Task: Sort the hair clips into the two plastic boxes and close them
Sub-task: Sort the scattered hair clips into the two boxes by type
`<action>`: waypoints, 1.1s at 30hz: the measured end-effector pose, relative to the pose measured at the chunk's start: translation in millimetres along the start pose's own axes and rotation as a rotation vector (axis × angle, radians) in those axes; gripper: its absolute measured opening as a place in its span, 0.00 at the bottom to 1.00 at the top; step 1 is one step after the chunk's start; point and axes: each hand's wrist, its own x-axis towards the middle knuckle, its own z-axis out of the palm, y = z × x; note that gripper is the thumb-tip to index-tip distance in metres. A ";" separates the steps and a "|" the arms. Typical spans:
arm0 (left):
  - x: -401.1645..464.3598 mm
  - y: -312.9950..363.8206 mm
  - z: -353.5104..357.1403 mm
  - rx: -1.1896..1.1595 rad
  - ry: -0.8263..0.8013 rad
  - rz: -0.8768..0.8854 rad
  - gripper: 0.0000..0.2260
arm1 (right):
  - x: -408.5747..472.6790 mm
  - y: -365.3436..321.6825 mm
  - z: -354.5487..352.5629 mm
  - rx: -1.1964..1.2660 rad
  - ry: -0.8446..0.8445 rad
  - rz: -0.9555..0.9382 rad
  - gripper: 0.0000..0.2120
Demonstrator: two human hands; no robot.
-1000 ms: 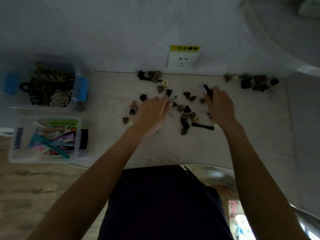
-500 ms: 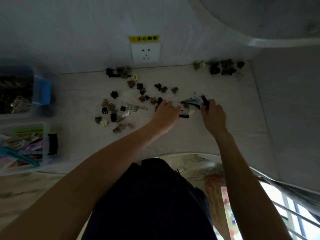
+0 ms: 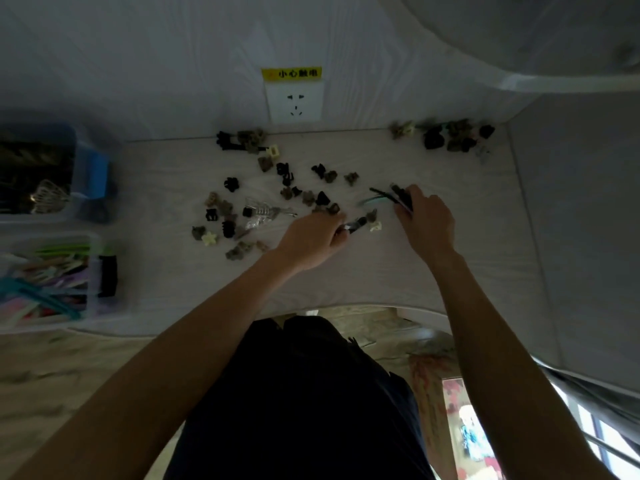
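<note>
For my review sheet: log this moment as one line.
phase: gathering long clips | left hand: pinching black clip | right hand: holding bundle of long clips | boxes: open

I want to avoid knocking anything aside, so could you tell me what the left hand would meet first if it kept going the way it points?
The left hand, pinching a long black clip, points right and slightly away. Next in line is probably the small cream clip beside a brown one; depth is unclear.

Two bare arms with no sleeves, left hand (image 3: 311,239) and right hand (image 3: 427,221) with no rings or watch to see, dark clothes (image 3: 294,403) on the body below
</note>
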 end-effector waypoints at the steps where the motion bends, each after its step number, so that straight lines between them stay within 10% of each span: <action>1: -4.2 0.1 -3.5 -0.091 -0.038 -0.043 0.10 | 4.9 -2.3 -2.8 0.003 0.016 -0.022 0.15; 21: -51.2 -39.8 -38.9 -0.274 0.157 -0.290 0.12 | 8.0 -37.9 2.3 0.137 -0.014 0.000 0.14; 33: -194.4 -113.7 -122.9 -0.043 0.443 -0.428 0.10 | -27.7 -221.5 20.9 0.393 -0.198 -0.453 0.09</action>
